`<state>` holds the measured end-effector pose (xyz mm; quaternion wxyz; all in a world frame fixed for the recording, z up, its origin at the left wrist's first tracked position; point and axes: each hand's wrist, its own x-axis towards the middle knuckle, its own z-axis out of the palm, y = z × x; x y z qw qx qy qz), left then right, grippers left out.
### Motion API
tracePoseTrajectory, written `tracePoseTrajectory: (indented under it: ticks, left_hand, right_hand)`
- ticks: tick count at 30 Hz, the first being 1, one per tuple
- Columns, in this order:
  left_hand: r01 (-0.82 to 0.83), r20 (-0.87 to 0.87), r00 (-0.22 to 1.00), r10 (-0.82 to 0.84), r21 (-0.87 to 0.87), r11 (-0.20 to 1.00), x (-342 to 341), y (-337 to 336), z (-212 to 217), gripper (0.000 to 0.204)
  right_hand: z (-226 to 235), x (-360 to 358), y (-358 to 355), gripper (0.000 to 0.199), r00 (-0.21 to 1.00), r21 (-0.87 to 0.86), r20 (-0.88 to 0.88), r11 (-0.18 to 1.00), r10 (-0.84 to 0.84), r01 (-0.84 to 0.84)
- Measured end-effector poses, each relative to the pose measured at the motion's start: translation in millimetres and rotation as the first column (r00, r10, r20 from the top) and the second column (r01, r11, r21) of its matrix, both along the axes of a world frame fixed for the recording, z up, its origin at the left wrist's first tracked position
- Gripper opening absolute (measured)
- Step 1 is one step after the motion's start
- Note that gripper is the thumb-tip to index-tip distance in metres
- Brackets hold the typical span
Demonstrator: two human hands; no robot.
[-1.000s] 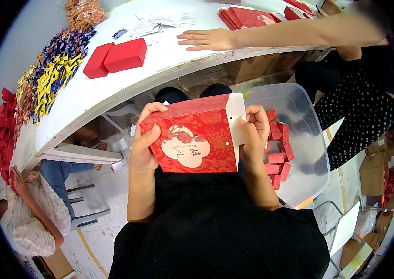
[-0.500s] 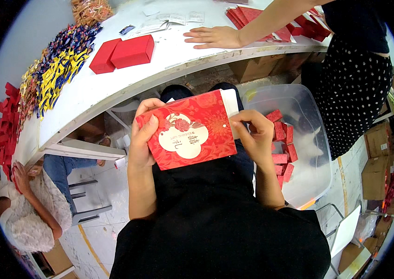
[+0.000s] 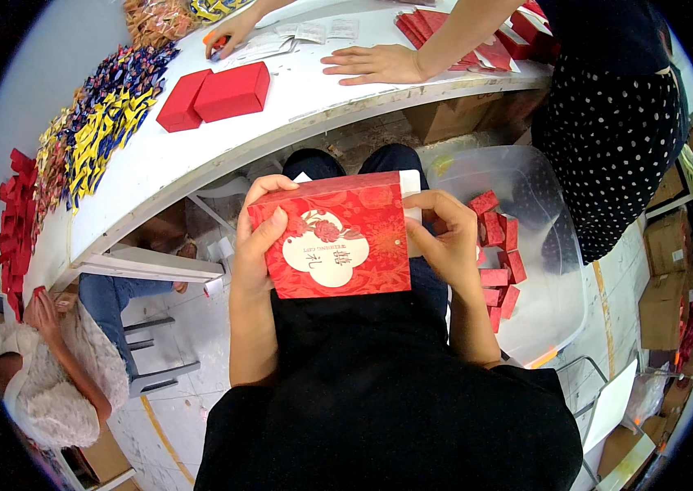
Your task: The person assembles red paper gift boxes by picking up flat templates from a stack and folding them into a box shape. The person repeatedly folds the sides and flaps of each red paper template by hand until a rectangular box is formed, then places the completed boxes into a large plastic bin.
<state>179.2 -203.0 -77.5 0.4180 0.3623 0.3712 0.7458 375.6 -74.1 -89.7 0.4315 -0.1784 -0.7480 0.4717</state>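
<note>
Your left hand and right hand each grip one side of a red patterned gift box, held over your lap just below the table edge, thumbs pressed on its cream flower-shaped label. Compared with half a second ago, the box sits more level and slightly lower and to the right, and your right hand has shifted further out along its right edge. To your right, a clear plastic bin holds roughly ten small red boxes. On the white table ahead lie two plain red boxes side by side, beside a heap of wrapped candies. Another person's hand rests flat on the table, and a second reaches in near the top edge.
</note>
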Motion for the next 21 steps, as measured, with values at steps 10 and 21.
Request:
tracePoseTrajectory:
  ticks: [10,21]
  left_hand:
    - [0.027,0.057,0.998,-0.025,-0.036,0.999,-10,0,-1,0.036]
    - [-0.079,0.19,0.978,0.086,-0.044,0.996,-8,1,-1,0.033]
  right_hand:
    - [6,2,-4,0.015,0.998,-0.07,0.064,0.998,0.008,-0.004]
    - [-24,-1,29,0.02,0.976,-0.426,-0.216,0.901,-0.019,-0.076]
